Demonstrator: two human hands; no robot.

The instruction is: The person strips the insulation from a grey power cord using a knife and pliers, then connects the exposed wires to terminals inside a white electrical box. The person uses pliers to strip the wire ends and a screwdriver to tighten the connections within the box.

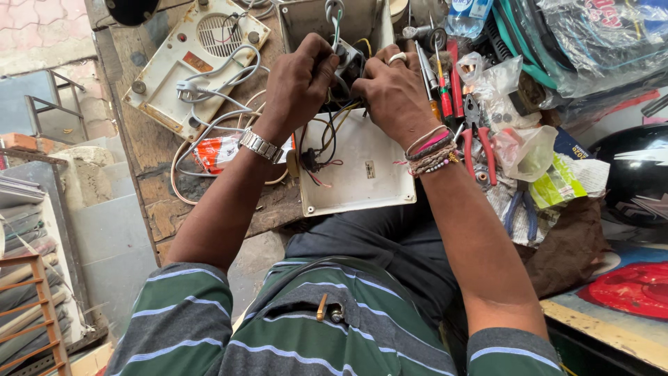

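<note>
My left hand (300, 78), with a metal watch on the wrist, and my right hand (394, 90), with a ring and several bracelets, are both closed around a small dark electrical part (350, 63) with wires running into it. The part sits at the far edge of a white plastic cover plate (369, 174) lying on the worn wooden bench. Yellow, black and red wires (321, 150) trail from the part across the plate. What my fingertips grip exactly is hidden between the two hands.
A cream appliance panel with a round grille (198, 52) and grey cable (216, 104) lies at left. Screwdrivers (445, 83), red-handled pliers (480, 146), blue pliers (518, 212) and plastic bags crowd the right. A black helmet (637, 174) sits far right.
</note>
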